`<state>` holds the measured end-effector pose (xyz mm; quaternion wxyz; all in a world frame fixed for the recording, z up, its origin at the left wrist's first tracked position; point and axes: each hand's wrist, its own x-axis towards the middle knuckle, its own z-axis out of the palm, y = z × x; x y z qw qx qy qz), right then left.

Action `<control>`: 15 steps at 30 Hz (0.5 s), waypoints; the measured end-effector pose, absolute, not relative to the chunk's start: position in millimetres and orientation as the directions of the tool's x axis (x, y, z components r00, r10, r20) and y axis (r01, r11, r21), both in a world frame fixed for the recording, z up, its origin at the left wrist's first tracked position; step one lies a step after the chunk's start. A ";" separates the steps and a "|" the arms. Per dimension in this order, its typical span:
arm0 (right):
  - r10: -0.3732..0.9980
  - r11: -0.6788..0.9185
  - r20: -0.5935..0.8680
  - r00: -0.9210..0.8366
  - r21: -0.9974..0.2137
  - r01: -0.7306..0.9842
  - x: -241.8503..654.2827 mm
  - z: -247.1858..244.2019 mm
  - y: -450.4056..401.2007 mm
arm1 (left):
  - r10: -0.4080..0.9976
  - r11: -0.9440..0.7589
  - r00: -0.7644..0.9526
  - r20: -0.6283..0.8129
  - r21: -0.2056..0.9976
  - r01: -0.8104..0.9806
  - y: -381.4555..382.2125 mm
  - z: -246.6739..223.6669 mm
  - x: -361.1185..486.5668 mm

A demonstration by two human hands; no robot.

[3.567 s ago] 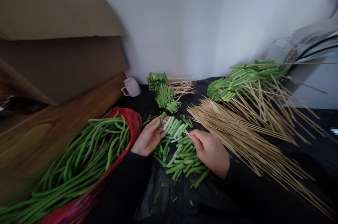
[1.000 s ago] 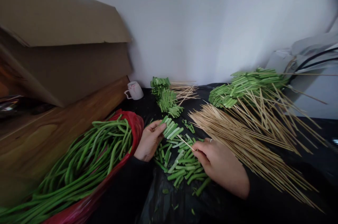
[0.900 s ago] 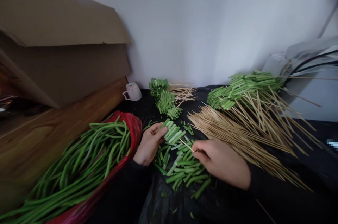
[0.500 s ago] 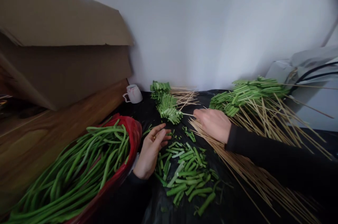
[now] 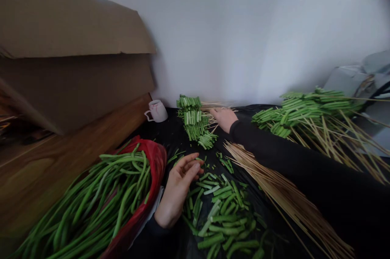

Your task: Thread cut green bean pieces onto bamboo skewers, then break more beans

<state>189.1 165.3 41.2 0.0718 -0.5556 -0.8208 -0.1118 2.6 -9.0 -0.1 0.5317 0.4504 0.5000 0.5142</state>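
My right hand (image 5: 224, 119) reaches to the back of the black sheet. Its fingers pinch the stick end of a bamboo skewer beside a stack of skewered green bean pieces (image 5: 193, 118). Several bare stick ends poke out under and around those fingers. My left hand (image 5: 179, 190) hovers palm inward with its fingers loosely curved and nothing in them. It is just left of a loose heap of cut bean pieces (image 5: 227, 210). Long whole beans (image 5: 91, 206) fill a red plastic bag (image 5: 157, 159) at my left.
Bare bamboo skewers (image 5: 283, 194) lie in a bundle under my right forearm. More loaded skewers (image 5: 304, 108) are piled at the back right. A white mug (image 5: 157, 111) stands near the wall, beside a large cardboard box (image 5: 100, 76).
My right hand has moved back and left, bringing the loaded skewer onto the stack. The view has shifted slightly; my left hand stays near the cut pieces, still empty.
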 end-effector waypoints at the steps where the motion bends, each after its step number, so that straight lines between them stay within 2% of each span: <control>1: 0.898 0.358 0.236 -0.372 0.099 0.928 188.1 39.6 168.8 | 0.997 0.066 -0.025 -0.068 0.994 -0.093 -8.6 -0.5 1.9; 8: 0.899 0.375 0.228 -0.375 0.042 0.926 184.8 43.1 165.5 | 0.996 0.082 -0.030 -0.085 0.992 -0.095 -8.1 1.0 0.8; 13: 0.864 0.432 0.297 -0.407 -0.021 0.902 200.1 70.7 99.0 | 0.996 0.083 -0.026 -0.086 0.991 -0.105 -8.1 0.8 0.1; 14: 0.838 0.472 0.337 -0.430 -0.051 0.880 206.6 70.2 75.9 | 0.996 0.082 -0.020 -0.085 0.991 -0.107 -8.1 0.6 -0.2; 15: 0.784 0.566 0.407 -0.468 -0.162 0.808 213.9 65.0 52.2 | 0.996 0.080 -0.015 -0.083 0.990 -0.113 -8.2 0.4 -0.5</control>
